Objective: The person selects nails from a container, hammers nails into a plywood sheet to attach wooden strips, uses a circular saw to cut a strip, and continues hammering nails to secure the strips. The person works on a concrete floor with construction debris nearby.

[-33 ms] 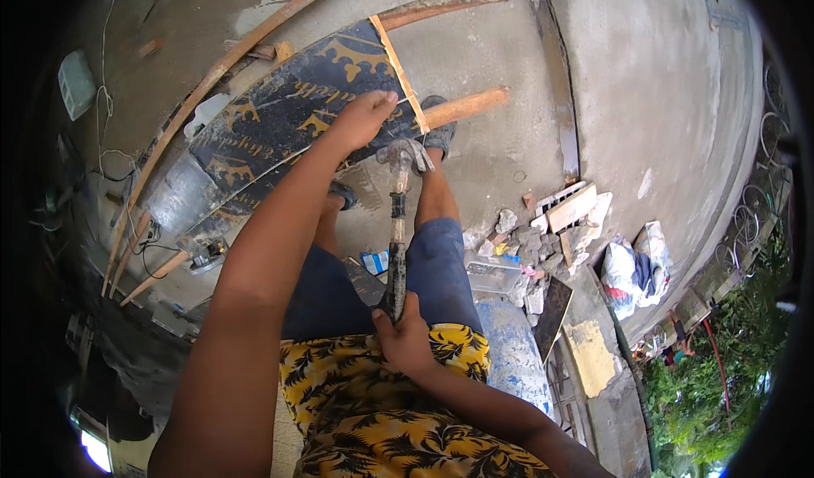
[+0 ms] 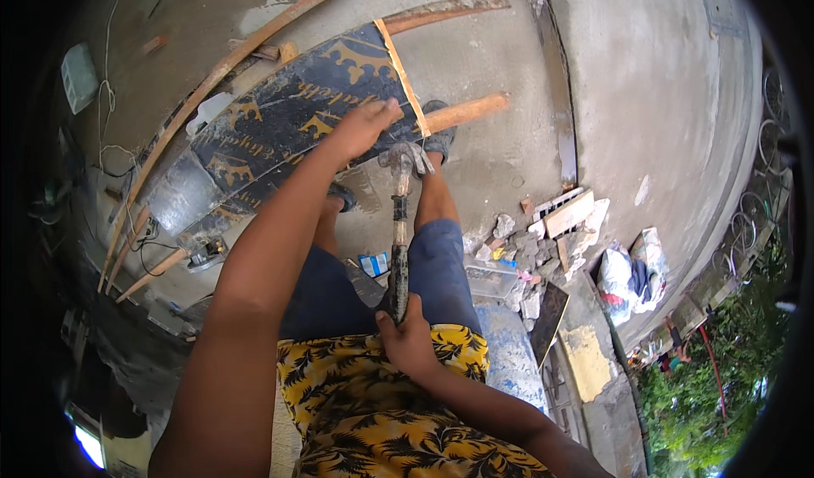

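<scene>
The chief hazard, as we judge it, lies in the short gap between the old claw hammer with a grey metal head and black-gripped shaft (image 2: 399, 232) and the left hand (image 2: 366, 128); were the hammer swung from here, a badly aimed blow could catch the fingers, since they lie near its head in our view; the bare lower leg (image 2: 430, 194) and the dark shoe (image 2: 437, 145) lie close behind the head too, so that a slipping grip could bring the metal down on them; the narrow strip of pale raw wood (image 2: 402, 78), along the right-hand edge of the flat black board with gold printed crowns (image 2: 288, 113), might split or shift if struck off-centre; the board, near the feet, could rock if the round brown wooden pole (image 2: 471, 110), which appears to run beneath that edge, rolled on the grey concrete floor (image 2: 483, 185).

Of the hands, we see the right hand (image 2: 409, 342) wrapped firmly about the lower end of the shaft, before the yellow-and-black patterned shirt (image 2: 386, 427), with the hammer's head pointing away from the body; the left hand is partly curled over the board, fingers bent inward near the pale strip; whether it pinches something small, or touches the board, we cannot tell.
</scene>
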Motion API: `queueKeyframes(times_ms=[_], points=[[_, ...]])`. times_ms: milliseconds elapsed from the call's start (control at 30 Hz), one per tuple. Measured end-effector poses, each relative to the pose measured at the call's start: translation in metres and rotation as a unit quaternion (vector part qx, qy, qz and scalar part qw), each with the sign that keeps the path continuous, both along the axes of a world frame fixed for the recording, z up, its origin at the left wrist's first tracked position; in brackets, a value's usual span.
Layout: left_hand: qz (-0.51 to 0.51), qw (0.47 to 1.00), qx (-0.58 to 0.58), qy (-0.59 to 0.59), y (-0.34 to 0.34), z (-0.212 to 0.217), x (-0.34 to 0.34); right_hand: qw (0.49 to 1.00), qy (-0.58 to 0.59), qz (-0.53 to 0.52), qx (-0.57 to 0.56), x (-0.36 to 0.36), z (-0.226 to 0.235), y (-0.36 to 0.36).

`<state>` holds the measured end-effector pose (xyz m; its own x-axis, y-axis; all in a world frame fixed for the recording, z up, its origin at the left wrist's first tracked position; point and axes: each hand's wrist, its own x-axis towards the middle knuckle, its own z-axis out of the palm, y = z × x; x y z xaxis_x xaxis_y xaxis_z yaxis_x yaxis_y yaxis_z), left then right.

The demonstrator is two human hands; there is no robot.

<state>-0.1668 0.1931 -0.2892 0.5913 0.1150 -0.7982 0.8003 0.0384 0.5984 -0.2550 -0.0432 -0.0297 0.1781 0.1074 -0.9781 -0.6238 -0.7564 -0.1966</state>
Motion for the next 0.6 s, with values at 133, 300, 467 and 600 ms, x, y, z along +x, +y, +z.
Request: queueKeyframes(times_ms=[133, 300, 467, 600], points=[[0.073, 0.993, -0.064, -0.060, -0.001, 0.063, -0.039, 0.987, -0.059, 0.150, 0.023, 0.018, 0.012, -0.008], [0.202, 0.976, 0.059, -0.053, 0.004, 0.080, -0.079, 0.936, -0.096, 0.333, 0.056, 0.037, 0.019, 0.014], [0.407, 0.906, 0.104, -0.051, 0.037, 0.125, -0.188, 0.844, -0.089, 0.512, 0.133, 0.024, 0.028, 0.060], [0.321, 0.821, 0.409, -0.237, 0.050, 0.120, -0.284, 0.762, -0.053, 0.606, 0.221, -0.011, 0.031, 0.164]])
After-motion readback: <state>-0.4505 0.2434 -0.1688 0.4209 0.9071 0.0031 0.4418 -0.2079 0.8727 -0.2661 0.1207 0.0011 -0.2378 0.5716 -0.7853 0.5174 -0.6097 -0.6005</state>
